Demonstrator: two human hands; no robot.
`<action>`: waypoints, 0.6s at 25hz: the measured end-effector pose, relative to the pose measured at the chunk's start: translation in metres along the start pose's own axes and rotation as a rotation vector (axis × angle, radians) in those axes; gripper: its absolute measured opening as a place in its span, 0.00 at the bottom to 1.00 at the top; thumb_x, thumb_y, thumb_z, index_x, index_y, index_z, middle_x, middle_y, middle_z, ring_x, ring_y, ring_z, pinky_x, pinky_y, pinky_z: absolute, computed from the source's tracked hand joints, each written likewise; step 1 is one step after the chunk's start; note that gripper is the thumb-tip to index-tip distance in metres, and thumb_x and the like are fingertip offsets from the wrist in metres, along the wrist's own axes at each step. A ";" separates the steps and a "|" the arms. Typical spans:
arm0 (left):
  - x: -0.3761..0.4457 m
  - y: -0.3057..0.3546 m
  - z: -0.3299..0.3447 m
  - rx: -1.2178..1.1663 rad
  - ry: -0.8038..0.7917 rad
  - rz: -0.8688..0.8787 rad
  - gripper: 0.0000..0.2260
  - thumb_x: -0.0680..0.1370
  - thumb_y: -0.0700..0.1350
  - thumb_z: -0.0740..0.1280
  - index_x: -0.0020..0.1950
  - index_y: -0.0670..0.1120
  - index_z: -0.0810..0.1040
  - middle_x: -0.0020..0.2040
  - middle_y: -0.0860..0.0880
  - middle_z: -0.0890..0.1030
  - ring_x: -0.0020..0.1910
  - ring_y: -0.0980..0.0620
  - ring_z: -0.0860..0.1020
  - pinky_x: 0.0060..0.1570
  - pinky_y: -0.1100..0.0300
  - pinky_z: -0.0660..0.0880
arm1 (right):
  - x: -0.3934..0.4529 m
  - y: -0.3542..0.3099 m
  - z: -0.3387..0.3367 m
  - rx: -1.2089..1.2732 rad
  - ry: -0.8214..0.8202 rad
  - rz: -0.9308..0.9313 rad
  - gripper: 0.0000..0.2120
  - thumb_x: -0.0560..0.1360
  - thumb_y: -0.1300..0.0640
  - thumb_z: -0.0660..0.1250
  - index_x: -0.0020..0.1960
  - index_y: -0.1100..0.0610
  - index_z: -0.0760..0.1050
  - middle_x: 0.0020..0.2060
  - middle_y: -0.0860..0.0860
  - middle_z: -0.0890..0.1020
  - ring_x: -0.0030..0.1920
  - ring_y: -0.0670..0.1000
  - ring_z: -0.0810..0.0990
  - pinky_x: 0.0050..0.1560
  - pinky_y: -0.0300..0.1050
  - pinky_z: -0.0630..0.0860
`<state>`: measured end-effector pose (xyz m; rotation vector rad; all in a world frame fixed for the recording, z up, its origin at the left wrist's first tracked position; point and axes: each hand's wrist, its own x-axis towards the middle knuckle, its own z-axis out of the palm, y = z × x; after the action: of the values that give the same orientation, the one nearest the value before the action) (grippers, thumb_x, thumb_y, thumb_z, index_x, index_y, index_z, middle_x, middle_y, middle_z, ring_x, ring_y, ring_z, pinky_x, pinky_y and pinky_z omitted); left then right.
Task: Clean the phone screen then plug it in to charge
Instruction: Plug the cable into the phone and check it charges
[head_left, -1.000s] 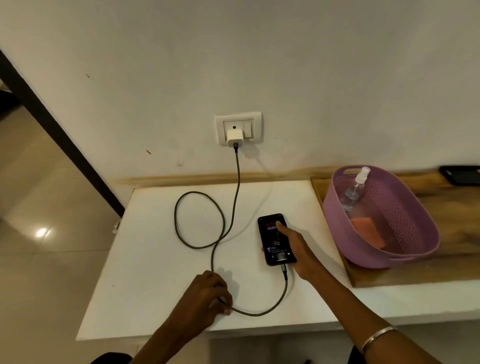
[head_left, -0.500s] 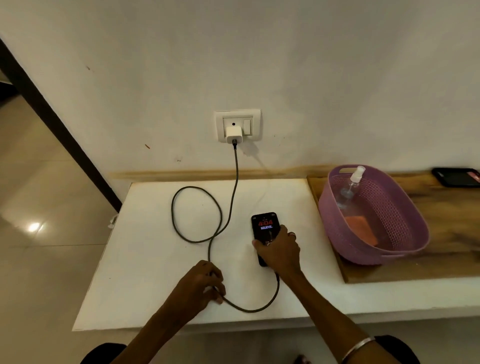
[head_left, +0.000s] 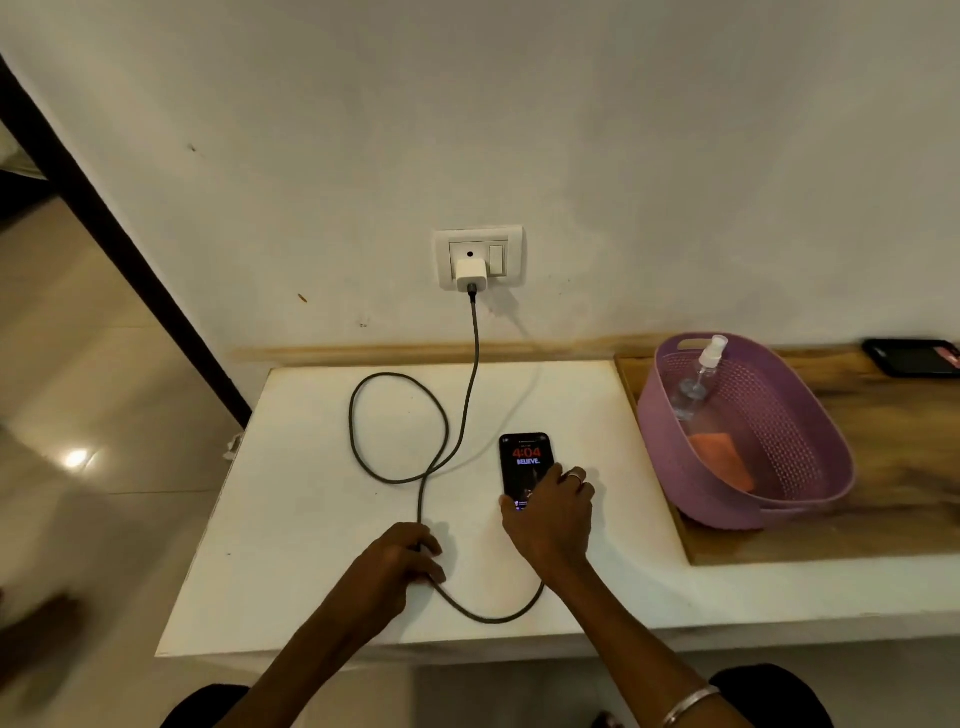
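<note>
**Black phone lit, flat on white tabletop, cable attached side hidden**

Black glass-fronted phone (head_left: 525, 462), flat on the white rectangular tabletop (head_left: 311, 519), screen up and lit, showing 4:04 in red digits. Covered at its near end by the right hand (head_left: 551, 519), palm down, thumb at the left edge, fingers spread over the right edge and lower screen; pressing on or lightly gripping the phone, cannot tell which. Silver ring on one finger, thin metal bangle (head_left: 688, 702) at the wrist.

Dark braided charging cable (head_left: 400, 480), running out from beneath the right wrist, curving along the near table edge, passing under the left hand (head_left: 402, 564), looping once on the tabletop, then rising to the white cube-shaped charger (head_left: 471, 274) plugged into the white wall socket plate (head_left: 511, 239). Left hand curled closed over the cable, knuckles up, resting on the table. Cable's joint with the phone hidden by the right hand.

Well to the right, on a wooden board (head_left: 883, 519): purple perforated plastic basket (head_left: 810, 467), holding a clear spray bottle with white nozzle (head_left: 698, 382) leaning against its rim and an orange folded cloth (head_left: 722, 460). Beyond, at the far right edge, a second dark flat device (head_left: 914, 357).
</note>
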<state>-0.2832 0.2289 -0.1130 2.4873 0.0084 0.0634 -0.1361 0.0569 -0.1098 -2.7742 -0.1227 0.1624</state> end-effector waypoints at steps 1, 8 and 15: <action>-0.001 0.000 0.000 0.005 0.007 0.004 0.12 0.73 0.29 0.70 0.46 0.44 0.88 0.57 0.48 0.80 0.58 0.53 0.77 0.57 0.63 0.75 | 0.000 0.001 -0.001 0.007 -0.006 -0.001 0.42 0.68 0.35 0.67 0.70 0.61 0.61 0.64 0.58 0.69 0.62 0.56 0.70 0.60 0.48 0.75; -0.004 0.000 -0.002 -0.009 0.252 -0.024 0.16 0.70 0.24 0.70 0.42 0.44 0.87 0.51 0.47 0.82 0.52 0.56 0.80 0.55 0.71 0.73 | 0.026 0.015 -0.024 0.151 -0.045 -0.047 0.32 0.76 0.42 0.62 0.73 0.57 0.60 0.68 0.60 0.68 0.67 0.59 0.69 0.65 0.53 0.70; 0.012 0.001 -0.017 0.008 0.393 -0.140 0.20 0.71 0.23 0.68 0.47 0.47 0.85 0.49 0.51 0.82 0.51 0.50 0.81 0.52 0.59 0.78 | 0.089 -0.036 -0.081 0.161 -0.020 -0.379 0.30 0.77 0.60 0.61 0.76 0.51 0.56 0.57 0.61 0.73 0.55 0.60 0.77 0.58 0.53 0.76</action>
<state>-0.2716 0.2382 -0.0983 2.4352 0.3473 0.4914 -0.0401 0.0714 -0.0301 -2.5342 -0.6067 0.0965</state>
